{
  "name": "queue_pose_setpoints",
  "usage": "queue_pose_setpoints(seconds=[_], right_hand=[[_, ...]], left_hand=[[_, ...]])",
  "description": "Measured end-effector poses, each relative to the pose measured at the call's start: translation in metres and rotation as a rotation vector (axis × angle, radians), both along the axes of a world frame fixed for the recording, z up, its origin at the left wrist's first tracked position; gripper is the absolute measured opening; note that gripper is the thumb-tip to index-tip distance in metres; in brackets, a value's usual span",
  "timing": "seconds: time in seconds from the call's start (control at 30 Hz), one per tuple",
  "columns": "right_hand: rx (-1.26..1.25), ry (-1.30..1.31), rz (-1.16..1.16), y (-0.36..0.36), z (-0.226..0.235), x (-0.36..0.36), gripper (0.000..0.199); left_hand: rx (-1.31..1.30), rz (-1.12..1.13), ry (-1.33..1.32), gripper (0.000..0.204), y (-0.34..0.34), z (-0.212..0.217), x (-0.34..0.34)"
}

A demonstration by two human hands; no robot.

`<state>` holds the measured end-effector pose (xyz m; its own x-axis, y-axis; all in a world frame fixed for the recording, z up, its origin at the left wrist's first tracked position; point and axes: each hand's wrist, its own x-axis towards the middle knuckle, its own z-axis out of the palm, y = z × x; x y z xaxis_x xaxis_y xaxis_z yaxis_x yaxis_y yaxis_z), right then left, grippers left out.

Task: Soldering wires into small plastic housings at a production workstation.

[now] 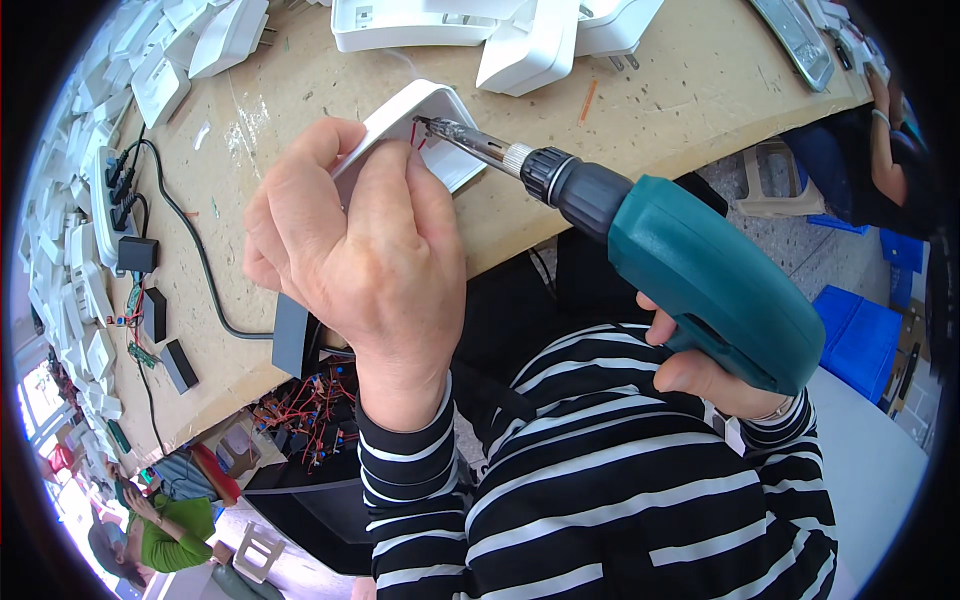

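My left hand (360,230) is closed on a white plastic housing (400,108), tilted above the table with its hollow side showing. Short red wires (414,134) are visible inside, beside my fingertips. A green and black soldering gun (715,285) is gripped in my right hand (720,385), partly hidden behind the tool's body. Its metal barrel points left, and the dark tip reaches into the housing near the wires. Whether the tip touches anything there, I cannot tell.
White plug-in housings (530,50) lie at the table's far side, with many more heaped along the left. A power strip (105,205) with black cords sits there too. Below the table edge is a bundle of red-wired parts (310,410). Other people are at both sides.
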<state>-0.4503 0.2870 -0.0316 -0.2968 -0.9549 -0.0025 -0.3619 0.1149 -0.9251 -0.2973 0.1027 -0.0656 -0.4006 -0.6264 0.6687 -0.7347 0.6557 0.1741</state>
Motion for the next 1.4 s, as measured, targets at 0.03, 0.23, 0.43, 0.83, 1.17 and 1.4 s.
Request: queue_pose_setpoints(seconds=[0.03, 0.23, 0.43, 0.83, 1.17, 1.4], right_hand=[[-0.018, 0.006, 0.011, -0.001, 0.000, 0.000, 0.071], [-0.071, -0.024, 0.023, -0.006, -0.001, 0.001, 0.068], [0.025, -0.035, -0.005, -0.004, 0.004, 0.002, 0.070], [-0.016, 0.082, 0.006, 0.008, -0.004, 0.000, 0.073], [-0.086, 0.266, -0.003, 0.020, -0.005, -0.004, 0.078], [-0.161, -0.296, 0.032, 0.033, -0.013, -0.006, 0.084]], left_hand=[[0.003, 0.000, 0.001, 0.010, 0.000, 0.000, 0.000], [-0.031, 0.012, -0.012, 0.009, 0.000, 0.003, -0.002], [-0.046, 0.025, -0.018, 0.005, 0.001, 0.005, -0.002], [-0.047, 0.030, -0.021, 0.005, 0.002, 0.004, -0.003], [-0.019, 0.005, -0.003, 0.009, -0.002, -0.001, -0.001], [-0.035, 0.015, -0.012, 0.008, -0.002, -0.002, 0.000]])
